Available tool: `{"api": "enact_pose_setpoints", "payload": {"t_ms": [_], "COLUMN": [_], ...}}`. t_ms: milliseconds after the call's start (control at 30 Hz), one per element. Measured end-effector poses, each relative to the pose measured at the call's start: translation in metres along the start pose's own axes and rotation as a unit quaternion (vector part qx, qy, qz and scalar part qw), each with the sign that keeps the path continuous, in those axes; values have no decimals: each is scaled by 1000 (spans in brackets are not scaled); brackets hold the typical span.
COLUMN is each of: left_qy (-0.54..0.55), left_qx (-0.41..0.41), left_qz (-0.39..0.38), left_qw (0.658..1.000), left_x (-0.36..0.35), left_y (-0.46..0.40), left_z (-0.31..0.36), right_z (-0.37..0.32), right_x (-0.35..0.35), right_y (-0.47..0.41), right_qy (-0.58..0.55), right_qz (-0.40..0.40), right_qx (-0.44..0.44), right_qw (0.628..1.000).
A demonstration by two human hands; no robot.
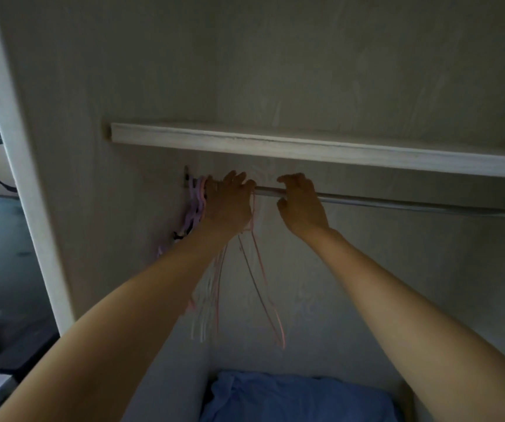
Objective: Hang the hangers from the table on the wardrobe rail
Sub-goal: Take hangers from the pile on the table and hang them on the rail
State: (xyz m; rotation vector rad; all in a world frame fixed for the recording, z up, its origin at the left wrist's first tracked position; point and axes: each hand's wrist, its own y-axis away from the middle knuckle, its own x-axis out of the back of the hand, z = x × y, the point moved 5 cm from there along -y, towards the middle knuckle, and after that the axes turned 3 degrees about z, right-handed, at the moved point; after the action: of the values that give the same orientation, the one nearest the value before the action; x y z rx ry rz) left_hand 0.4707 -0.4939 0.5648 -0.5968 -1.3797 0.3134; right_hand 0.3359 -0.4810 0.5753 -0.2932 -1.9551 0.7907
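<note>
Hangers [198, 205] are bunching at the left end of the rail [397, 202], in the middle left of the frame, close to the wardrobe wall [99, 208]. They look pink and purple, and their thin wires are dangling down toward the lower middle of the frame, above something blue [290, 397] at the bottom.

Both hands are reaching up to the rail, which is running left to right and sloping a little down toward the right edge, just under a pale shelf [306, 147]. The left hand [230, 205] is sitting right beside the bunch of hooks and is touching them. Its fingers [239, 181] are curling over the rail and seem to be closing on a thin pink hanger [263, 284] that is hanging just to the right of the hand. The picture is blurry, so the grip is not sure.

The right hand [301, 205] is resting on the rail a little way to the right, with a bare bit of rail between the two hands. Its fingers are bending over the rail, and I cannot tell if they are holding anything else.

The left hand is the nearer one to the hangers. The next move is probably sliding that hanger left along the rail, toward the bunch.
</note>
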Motion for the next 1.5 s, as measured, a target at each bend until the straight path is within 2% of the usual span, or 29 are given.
{"api": "enact_pose_setpoints", "payload": {"t_ms": [133, 267, 333, 467, 567, 767, 1100, 1300, 1500], "left_qy": [-25, 11, 12, 1, -51, -35, 1, -37, 25], "left_qx": [23, -83, -81, -23, 4, 26, 41, 5, 25], "left_qz": [22, 4, -17, -34, -2, 25, -6, 15, 7], "left_qw": [999, 996, 996, 999, 999, 999, 999, 999, 999], "left_x": [2, -4, -8, -8, -3, -4, 0, 3, 16], "left_y": [7, 10, 10, 11, 15, 19, 17, 17, 25], "left_z": [-3, 12, 9, -6, -21, -32, -29, -21, 4], "right_z": [3, 4, 3, 2, 3, -1, -3, -5, 12], "right_x": [-19, -19, -16, -17, -19, -17, -19, -14, 4], "right_y": [10, 15, 13, 15, 18, 18, 16, 4, 34], "right_qy": [65, 73, 82, 98, 99, 99, 104, 103, 13], "right_qz": [-110, -133, -138, -135, -141, -141, -156, -170, -110], "right_qx": [2, 1, 5, 3, 1, -8, -19, -23, -8], "right_qw": [992, 988, 987, 986, 985, 985, 982, 980, 994]}}
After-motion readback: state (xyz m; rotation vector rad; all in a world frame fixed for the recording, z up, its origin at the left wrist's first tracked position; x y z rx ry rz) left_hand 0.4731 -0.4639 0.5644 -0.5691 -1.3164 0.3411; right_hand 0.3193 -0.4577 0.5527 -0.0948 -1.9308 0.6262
